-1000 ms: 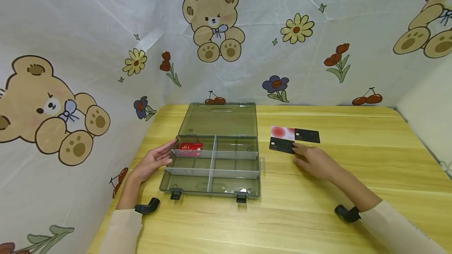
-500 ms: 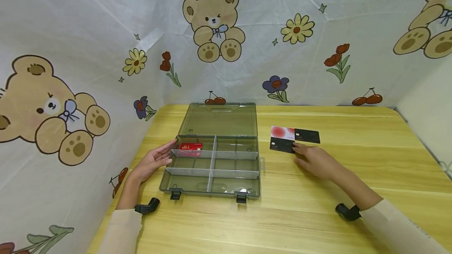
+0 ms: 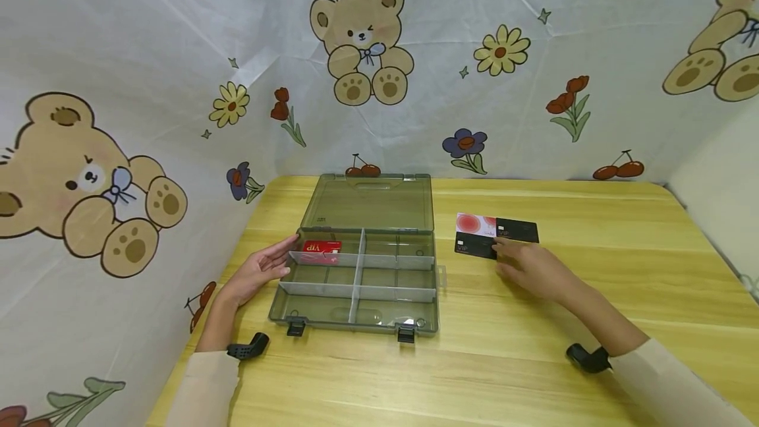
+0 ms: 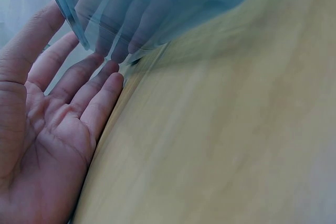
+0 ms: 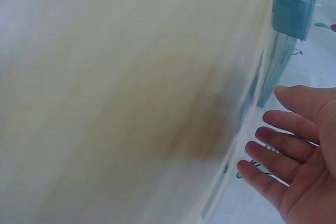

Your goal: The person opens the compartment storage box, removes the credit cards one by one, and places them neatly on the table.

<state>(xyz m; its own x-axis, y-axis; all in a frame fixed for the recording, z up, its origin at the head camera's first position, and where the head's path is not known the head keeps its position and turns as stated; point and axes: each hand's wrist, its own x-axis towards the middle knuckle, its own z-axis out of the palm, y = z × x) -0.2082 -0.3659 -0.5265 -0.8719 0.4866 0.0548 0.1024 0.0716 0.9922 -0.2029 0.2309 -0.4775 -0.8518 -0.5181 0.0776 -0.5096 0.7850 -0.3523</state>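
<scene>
My left hand (image 3: pixel 258 273) lies along the left side of a clear grey compartment box (image 3: pixel 356 325). Its fingers are extended, with the fingertips right at the box wall (image 4: pixel 157 19) in the left wrist view. Inside the back left compartment sits a red VIP card (image 3: pixel 321 248). To the right of the box, my right hand (image 3: pixel 536 272) hovers low by three flat cards, its fingers relaxed and holding nothing. Nearest its fingertips is a black VIP card (image 3: pixel 474 245); behind that lie a pink-and-white card (image 3: pixel 473 223) and another black card (image 3: pixel 517 229).
The box's hinged lid (image 3: pixel 370 201) lies folded back toward the wall. Two black latches (image 3: pixel 406 334) stick out at the box's front. A cloth printed with bears (image 3: pixel 367 45) hangs behind the wooden table (image 3: pixel 486 368).
My right hand has drifted very slightly to the right, still beside the black card. The head view has shifted a little. The left hand, box and cards keep their places.
</scene>
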